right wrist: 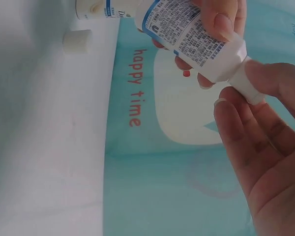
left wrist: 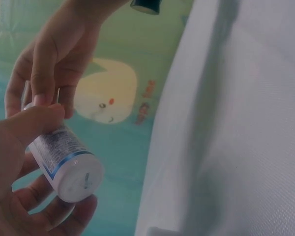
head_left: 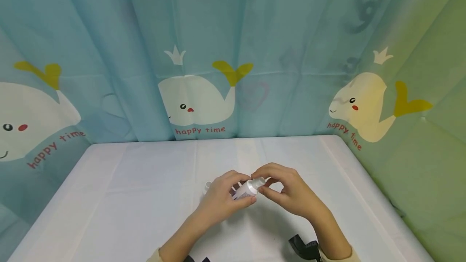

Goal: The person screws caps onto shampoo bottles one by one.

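Note:
A small white bottle [head_left: 245,190] with a printed label tilts above the table, its top toward the right. My left hand [head_left: 223,195] grips its body, thumb on the near side and fingers behind. The bottle's flat round base [left wrist: 82,180] faces the left wrist camera. At the narrow white cap [right wrist: 242,84], my right hand [head_left: 293,187] pinches with thumb and fingertips. Blue bands edge the label [right wrist: 179,34] in the right wrist view. Part of the bottle is hidden under the left fingers.
Another white labelled container [right wrist: 92,9] shows at the top of the right wrist view. Near it a short white cylinder [right wrist: 77,42] stands on the white table [head_left: 138,197]. A curtain [head_left: 291,92] with printed whales hangs behind. A black strap piece [head_left: 306,249] sits by the right wrist.

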